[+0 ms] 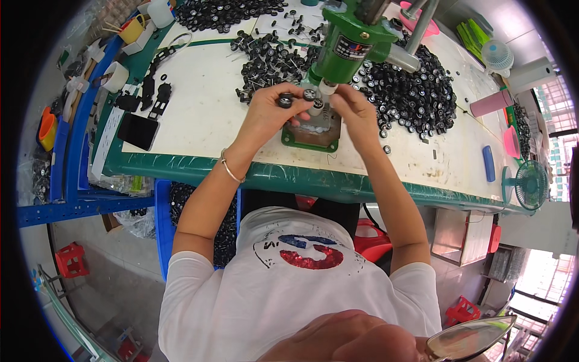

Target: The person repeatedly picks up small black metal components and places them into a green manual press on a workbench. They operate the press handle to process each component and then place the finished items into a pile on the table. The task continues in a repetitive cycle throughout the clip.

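Observation:
My left hand (270, 111) is closed on a small black toy wheel (284, 100), its fingertips reaching to the base of the green hand press (345, 57). Right by those fingertips are two more wheels with silvery hubs, an upper wheel (309, 95) and a lower wheel (318, 103). On the other side of the press, my right hand (356, 111) has its fingers curled together beside the white tip (329, 87) of the press. Whatever those fingers may hold is hidden. The press stands on a green-edged base plate (309, 143).
A large heap of black wheels (416, 90) lies right of the press. Wheels on axles (268, 66) are piled to the left. A dark phone (139, 131) and black plastic parts (160, 99) lie farther left. A blue bar (488, 163) and green fan (531, 186) are at the right.

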A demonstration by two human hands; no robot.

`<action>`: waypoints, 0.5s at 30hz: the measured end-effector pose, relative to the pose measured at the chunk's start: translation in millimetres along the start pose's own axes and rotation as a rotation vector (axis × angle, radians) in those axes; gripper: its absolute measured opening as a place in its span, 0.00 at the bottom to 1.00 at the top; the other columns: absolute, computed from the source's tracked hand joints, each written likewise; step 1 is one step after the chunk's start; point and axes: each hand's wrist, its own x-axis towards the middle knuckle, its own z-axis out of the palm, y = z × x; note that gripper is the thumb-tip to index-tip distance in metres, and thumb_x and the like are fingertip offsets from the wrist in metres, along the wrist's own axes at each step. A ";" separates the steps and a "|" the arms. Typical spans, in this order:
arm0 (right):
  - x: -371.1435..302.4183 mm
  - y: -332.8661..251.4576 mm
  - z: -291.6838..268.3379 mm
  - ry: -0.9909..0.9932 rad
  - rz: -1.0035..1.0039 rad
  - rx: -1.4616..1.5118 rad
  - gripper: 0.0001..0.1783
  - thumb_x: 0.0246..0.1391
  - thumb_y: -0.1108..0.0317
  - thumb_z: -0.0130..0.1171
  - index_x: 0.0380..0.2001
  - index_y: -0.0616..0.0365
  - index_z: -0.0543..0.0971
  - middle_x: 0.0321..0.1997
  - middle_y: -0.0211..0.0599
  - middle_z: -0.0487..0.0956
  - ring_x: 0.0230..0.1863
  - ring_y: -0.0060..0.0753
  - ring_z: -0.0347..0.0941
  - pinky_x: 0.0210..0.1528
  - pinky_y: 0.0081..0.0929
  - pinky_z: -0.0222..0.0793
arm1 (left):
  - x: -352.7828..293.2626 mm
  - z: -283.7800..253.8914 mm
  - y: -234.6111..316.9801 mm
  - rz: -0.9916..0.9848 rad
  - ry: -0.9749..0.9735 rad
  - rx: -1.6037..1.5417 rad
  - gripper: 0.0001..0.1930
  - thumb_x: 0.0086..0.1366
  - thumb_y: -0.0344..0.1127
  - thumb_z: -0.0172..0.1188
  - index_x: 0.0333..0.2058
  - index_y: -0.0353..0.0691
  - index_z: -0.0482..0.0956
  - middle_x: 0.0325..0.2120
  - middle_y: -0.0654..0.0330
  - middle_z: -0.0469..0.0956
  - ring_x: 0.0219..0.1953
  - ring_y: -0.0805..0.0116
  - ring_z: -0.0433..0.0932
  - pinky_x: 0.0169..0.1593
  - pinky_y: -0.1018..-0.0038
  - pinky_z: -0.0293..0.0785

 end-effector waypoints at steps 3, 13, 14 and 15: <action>7.8 -10.7 -20.3 0.065 -0.040 0.066 0.15 0.60 0.69 0.55 0.49 0.61 0.77 0.46 0.34 0.79 0.44 0.23 0.75 0.48 0.21 0.69 | 2.5 6.9 5.6 -0.023 -0.047 0.014 0.07 0.57 0.29 0.66 0.34 0.35 0.80 0.21 0.63 0.79 0.20 0.80 0.76 0.22 0.85 0.69; 66.9 -100.9 -73.9 0.257 -0.330 -0.116 0.14 0.61 0.64 0.50 0.44 0.61 0.77 0.38 0.37 0.80 0.39 0.27 0.76 0.41 0.23 0.72 | 13.7 21.1 7.6 0.048 -0.019 -0.028 0.06 0.55 0.28 0.67 0.31 0.35 0.80 0.19 0.65 0.77 0.18 0.82 0.72 0.22 0.84 0.68; 75.5 -115.4 -71.2 0.223 -0.267 0.110 0.18 0.63 0.58 0.48 0.45 0.62 0.76 0.40 0.39 0.79 0.41 0.29 0.76 0.41 0.24 0.71 | 15.5 21.8 7.7 0.043 -0.005 -0.030 0.06 0.55 0.28 0.67 0.31 0.34 0.80 0.19 0.64 0.76 0.19 0.82 0.73 0.22 0.84 0.67; 86.3 -132.9 -67.0 0.186 -0.202 0.337 0.23 0.65 0.52 0.45 0.46 0.62 0.75 0.42 0.41 0.78 0.43 0.30 0.76 0.41 0.24 0.71 | 17.0 21.7 7.9 0.039 0.010 -0.029 0.06 0.55 0.28 0.67 0.30 0.34 0.80 0.19 0.64 0.76 0.19 0.82 0.73 0.22 0.84 0.67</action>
